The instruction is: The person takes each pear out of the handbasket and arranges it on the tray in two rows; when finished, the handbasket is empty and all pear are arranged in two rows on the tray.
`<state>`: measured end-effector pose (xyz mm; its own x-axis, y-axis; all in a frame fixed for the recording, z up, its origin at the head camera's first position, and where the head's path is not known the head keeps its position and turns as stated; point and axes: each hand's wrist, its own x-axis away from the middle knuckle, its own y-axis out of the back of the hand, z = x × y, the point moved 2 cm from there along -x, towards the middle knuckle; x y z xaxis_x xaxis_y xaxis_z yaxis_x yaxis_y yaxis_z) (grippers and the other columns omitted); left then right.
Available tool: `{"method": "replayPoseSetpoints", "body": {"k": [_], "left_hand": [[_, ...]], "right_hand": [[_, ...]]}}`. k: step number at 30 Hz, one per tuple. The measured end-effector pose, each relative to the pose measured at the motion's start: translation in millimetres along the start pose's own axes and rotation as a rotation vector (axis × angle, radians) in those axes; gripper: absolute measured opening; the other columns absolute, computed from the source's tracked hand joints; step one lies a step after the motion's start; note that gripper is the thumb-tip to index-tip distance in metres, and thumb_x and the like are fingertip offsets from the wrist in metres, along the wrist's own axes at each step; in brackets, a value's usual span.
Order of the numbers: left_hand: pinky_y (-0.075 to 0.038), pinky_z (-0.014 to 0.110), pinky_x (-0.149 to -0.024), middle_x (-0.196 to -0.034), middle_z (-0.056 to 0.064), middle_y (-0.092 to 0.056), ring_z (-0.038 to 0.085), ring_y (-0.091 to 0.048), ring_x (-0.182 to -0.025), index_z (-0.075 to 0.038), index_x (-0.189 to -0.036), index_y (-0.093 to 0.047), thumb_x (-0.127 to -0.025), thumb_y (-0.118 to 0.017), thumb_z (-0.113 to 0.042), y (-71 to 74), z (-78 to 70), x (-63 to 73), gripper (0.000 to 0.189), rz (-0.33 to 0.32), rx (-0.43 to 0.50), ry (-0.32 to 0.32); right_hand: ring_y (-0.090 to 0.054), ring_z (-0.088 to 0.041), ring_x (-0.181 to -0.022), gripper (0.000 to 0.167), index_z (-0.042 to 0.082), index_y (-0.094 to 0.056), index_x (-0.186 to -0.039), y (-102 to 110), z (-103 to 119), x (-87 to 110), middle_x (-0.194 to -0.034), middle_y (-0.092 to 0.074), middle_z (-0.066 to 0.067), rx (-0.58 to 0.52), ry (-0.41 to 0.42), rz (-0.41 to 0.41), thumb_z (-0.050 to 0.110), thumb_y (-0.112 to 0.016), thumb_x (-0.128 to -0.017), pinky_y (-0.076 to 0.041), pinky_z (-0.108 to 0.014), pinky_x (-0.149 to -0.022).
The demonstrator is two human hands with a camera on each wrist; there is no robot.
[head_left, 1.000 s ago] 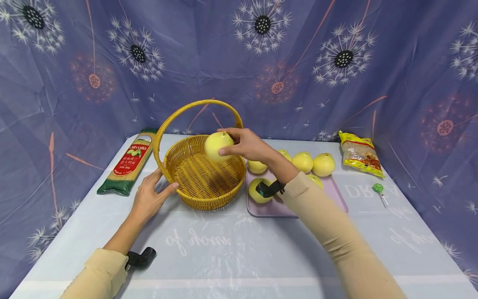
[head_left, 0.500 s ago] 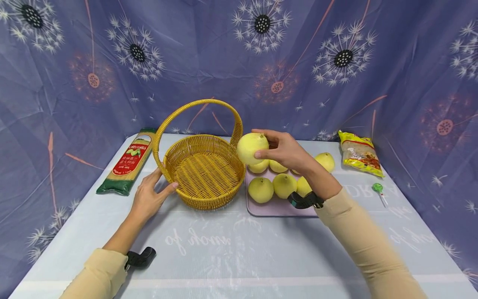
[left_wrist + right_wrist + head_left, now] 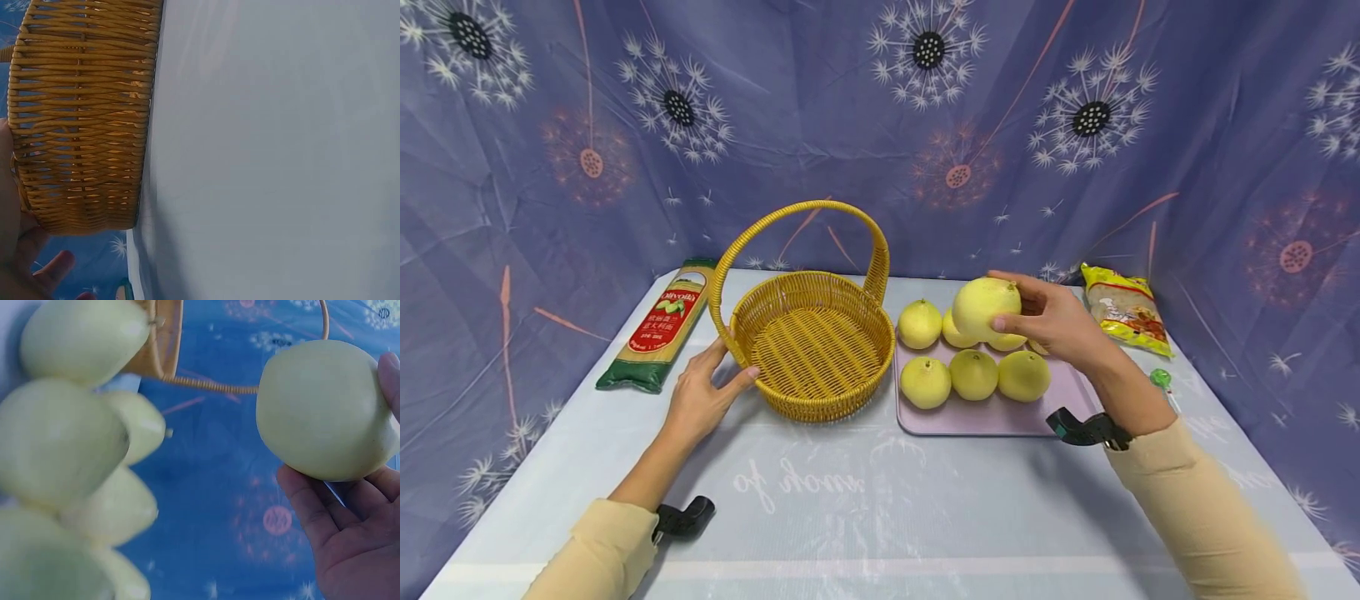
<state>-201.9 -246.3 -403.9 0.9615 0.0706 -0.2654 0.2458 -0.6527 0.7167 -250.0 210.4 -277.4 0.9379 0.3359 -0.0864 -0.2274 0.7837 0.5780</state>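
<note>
My right hand holds a pale yellow pomelo between thumb and fingers, raised over the back of a pink tray. In the right wrist view the held pomelo stands apart from the others. Several more pomelos sit on the tray in two rows, the back row partly hidden by the raised one. My left hand rests against the left side of a yellow wicker basket, thumb at its rim near the handle's base. The basket's woven floor is bare.
A green and red pasta packet lies left of the basket. To the tray's right are a yellow-edged food packet and a green lollipop, partly covered by the right forearm. A patterned blue curtain rises behind the table.
My right hand has carried the pomelo rightward from over the basket to over the tray, uncovering the front row of pomelos. My left hand and the basket have stayed in place.
</note>
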Motion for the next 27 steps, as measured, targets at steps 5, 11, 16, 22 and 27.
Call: {"method": "replayPoseSetpoints", "body": {"k": [5, 11, 16, 22, 27], "left_hand": [[-0.024, 0.068, -0.104, -0.152, 0.018, -0.033, 0.045, -0.029, -0.137, -0.018, -0.149, -0.030, -0.086, -0.063, -0.048, 0.0, -0.5, -0.2, 0.078, 0.001, 0.001, 0.002], [-0.024, 0.069, -0.103, -0.152, 0.018, -0.032, 0.045, -0.029, -0.138, -0.017, -0.149, -0.031, -0.086, -0.063, -0.049, 0.6, -0.8, 0.6, 0.078, 0.007, 0.000, 0.010], [-0.023, 0.069, -0.104, -0.153, 0.018, -0.031, 0.045, -0.028, -0.138, -0.019, -0.150, -0.029, -0.086, -0.063, -0.049, 1.7, -1.3, 1.4, 0.078, 0.010, 0.002, 0.020], [-0.024, 0.069, -0.103, -0.153, 0.017, -0.031, 0.045, -0.029, -0.137, -0.019, -0.150, -0.029, -0.086, -0.063, -0.048, 1.8, -1.0, 1.2, 0.077, 0.005, -0.001, 0.008], [-0.024, 0.069, -0.103, -0.153, 0.018, -0.032, 0.046, -0.029, -0.137, -0.019, -0.149, -0.029, -0.086, -0.063, -0.047, 1.0, -1.2, 0.8, 0.077, 0.005, 0.003, 0.002]], "right_hand": [[-0.059, 0.003, -0.101, 0.064, 0.026, -0.044, -0.142, 19, -20, 19.9, -0.133, -0.055, -0.009, 0.041, -0.042, -0.065, 0.029, -0.071, -0.084, -0.052, -0.015, -0.080], [-0.059, 0.009, -0.095, 0.062, 0.016, -0.045, -0.142, 36, -48, 43.0, -0.115, -0.059, 0.014, 0.047, -0.057, -0.122, 0.022, -0.070, -0.085, -0.052, -0.013, -0.076], [-0.057, 0.014, -0.093, 0.064, 0.008, -0.042, -0.143, 50, -76, 57.3, -0.106, -0.054, 0.028, 0.083, -0.062, -0.140, 0.024, -0.068, -0.087, -0.051, -0.010, -0.074], [-0.052, 0.019, -0.089, 0.069, 0.007, -0.040, -0.143, 61, -108, 69.2, -0.109, -0.056, 0.022, 0.175, -0.175, -0.141, 0.036, -0.067, -0.087, -0.049, -0.012, -0.069], [-0.047, 0.022, -0.088, 0.071, 0.004, -0.040, -0.143, 63, -128, 73.8, -0.128, -0.056, -0.015, 0.218, -0.216, -0.139, 0.041, -0.065, -0.087, -0.048, -0.010, -0.070]]}}
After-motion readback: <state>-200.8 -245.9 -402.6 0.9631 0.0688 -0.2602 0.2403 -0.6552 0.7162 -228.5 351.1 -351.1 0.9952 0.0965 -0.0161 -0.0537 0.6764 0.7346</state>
